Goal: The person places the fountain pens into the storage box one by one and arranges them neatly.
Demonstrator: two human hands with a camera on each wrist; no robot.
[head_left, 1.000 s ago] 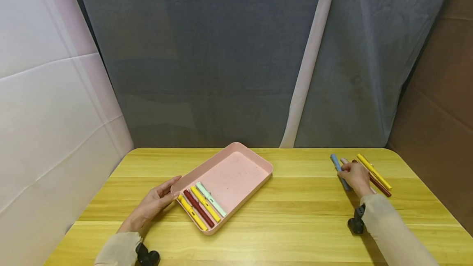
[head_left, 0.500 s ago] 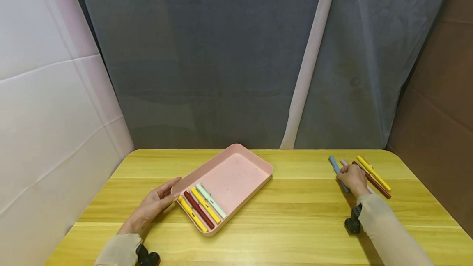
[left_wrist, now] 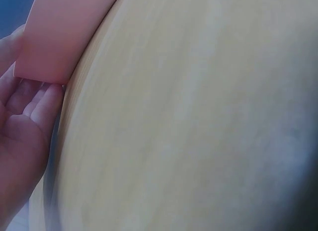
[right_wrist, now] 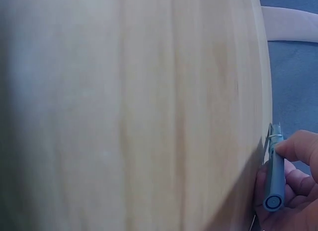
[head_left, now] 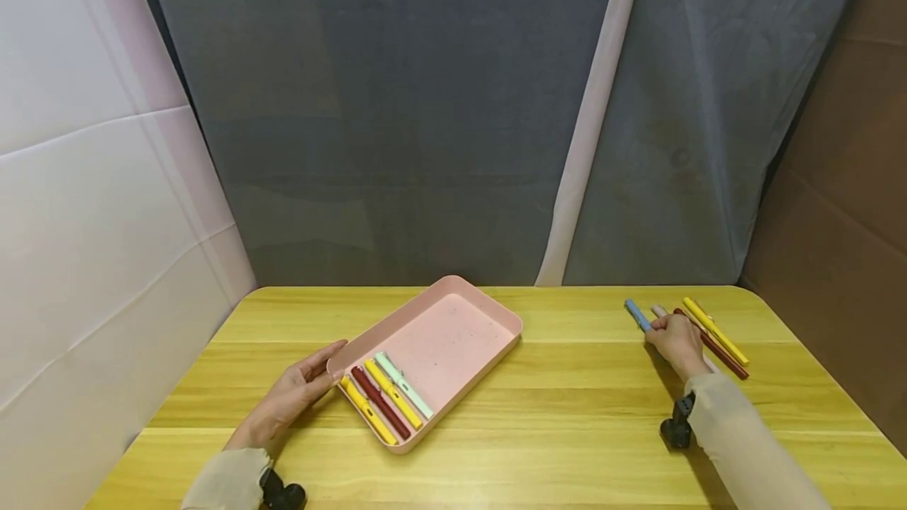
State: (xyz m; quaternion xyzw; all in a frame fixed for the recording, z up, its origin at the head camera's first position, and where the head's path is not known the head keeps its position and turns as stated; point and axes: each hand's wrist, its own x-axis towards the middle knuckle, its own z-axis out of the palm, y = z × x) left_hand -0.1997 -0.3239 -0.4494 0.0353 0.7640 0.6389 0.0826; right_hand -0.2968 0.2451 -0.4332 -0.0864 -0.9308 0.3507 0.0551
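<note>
At the right of the head view, my right hand [head_left: 679,343] pinches a blue pen [head_left: 637,314] between thumb and fingers; its round end faces the right wrist camera. Beside that hand lie a pale pink pen [head_left: 658,310], partly covered by it, a dark red pen [head_left: 726,356] and a yellow pen [head_left: 717,332]. My left hand [head_left: 286,393] grips the near left corner of a pink tray [head_left: 464,329], thumb over the rim and fingers against the outer wall. Inside the tray, side by side, lie two yellow pens, a dark red pen [head_left: 380,402] and a mint green pen [head_left: 403,383].
Both hands work above a yellow wood-grain table [head_left: 553,415]. A grey curtain [head_left: 425,116] hangs along its back edge. White cloth [head_left: 106,203] stands on the left and a brown panel [head_left: 843,203] on the right.
The blue pen's far end has swung left, away from the pens beside it, in my right hand's hold. My left hand and the tray have stayed put.
</note>
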